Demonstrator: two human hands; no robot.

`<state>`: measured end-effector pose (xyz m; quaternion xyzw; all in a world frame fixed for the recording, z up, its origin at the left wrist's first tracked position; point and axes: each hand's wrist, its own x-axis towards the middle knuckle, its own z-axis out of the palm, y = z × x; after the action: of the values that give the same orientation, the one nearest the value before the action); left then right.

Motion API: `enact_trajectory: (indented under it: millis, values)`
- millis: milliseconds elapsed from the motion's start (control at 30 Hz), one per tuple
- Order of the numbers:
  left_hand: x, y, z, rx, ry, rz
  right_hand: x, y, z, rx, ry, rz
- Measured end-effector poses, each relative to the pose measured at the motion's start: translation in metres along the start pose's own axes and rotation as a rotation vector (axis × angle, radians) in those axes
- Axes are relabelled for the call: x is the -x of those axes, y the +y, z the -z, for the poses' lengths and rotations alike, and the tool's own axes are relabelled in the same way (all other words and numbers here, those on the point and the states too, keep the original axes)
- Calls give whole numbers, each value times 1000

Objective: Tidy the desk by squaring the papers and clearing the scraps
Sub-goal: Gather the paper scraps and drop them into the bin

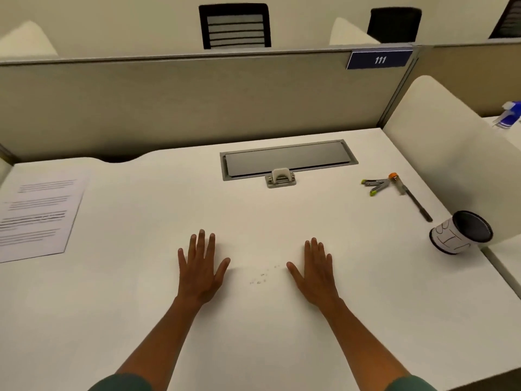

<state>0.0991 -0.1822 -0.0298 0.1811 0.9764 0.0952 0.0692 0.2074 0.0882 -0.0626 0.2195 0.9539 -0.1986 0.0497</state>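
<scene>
Printed papers (39,215) lie at the far left of the white desk (141,292), running off the frame's left edge. Several tiny scraps (262,277) are scattered on the desk between my hands. My left hand (201,269) lies flat, palm down, fingers straight, just left of the scraps. My right hand (315,269) lies flat the same way just right of them. Neither hand holds anything.
A black mesh cup (461,235) with a white label lies tipped on its side at the right edge. A stapler (376,185), an orange-capped tube (396,182) and a pen (417,203) lie at the back right. A grey cable hatch (287,159) sits by the partition.
</scene>
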Motion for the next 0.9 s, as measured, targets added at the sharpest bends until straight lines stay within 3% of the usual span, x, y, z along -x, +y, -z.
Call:
enact_trajectory:
  millis: [267, 533, 900]
  values:
    - [23, -44, -30, -18, -22, -6, 25, -45, -37, 67, 64, 161]
    - [23, -45, -34, -7, 41, -35, 59, -101, -63, 97, -6, 334]
    - [24, -44, -40, -8, 75, -73, 51, -87, -45, -104, 74, 202]
